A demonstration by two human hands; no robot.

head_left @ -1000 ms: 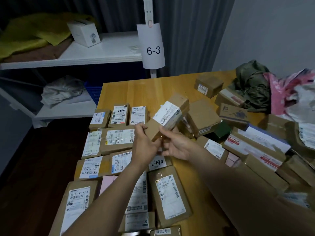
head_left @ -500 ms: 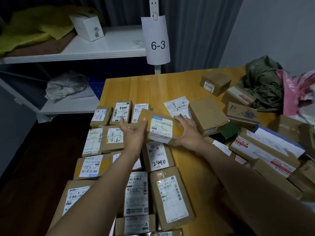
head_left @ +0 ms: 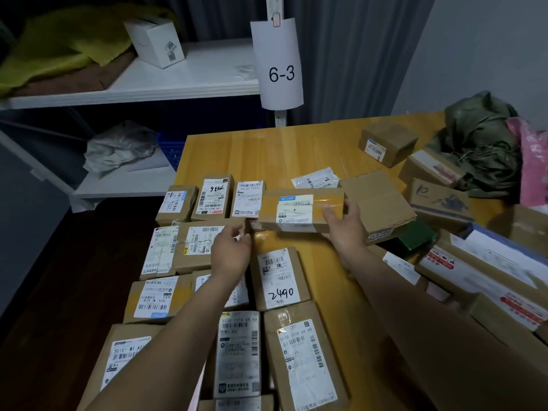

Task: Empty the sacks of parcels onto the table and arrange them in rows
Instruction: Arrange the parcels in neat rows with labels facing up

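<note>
A long brown parcel [head_left: 299,213] is gripped at its right end by the right hand [head_left: 344,229], with the thumb laid on top and the fingers curled beneath. It is held level at the right end of the far row, just beside a labelled parcel [head_left: 248,198]; whether it rests on the wooden table [head_left: 267,155] cannot be told. The left hand [head_left: 231,252] is held apart from it, above the second row, its fingers loosely curled with nothing in them. Nearer rows of parcels are laid label up, one marked "2490" [head_left: 280,278]. A plain carton [head_left: 379,203] is seen just behind the right hand, and unsorted parcels [head_left: 480,271] are heaped to the right. A green sack [head_left: 480,137] is crumpled at the far right corner. A white shelf [head_left: 189,81] with a "6-3" sign [head_left: 280,66] is seen behind.
</note>
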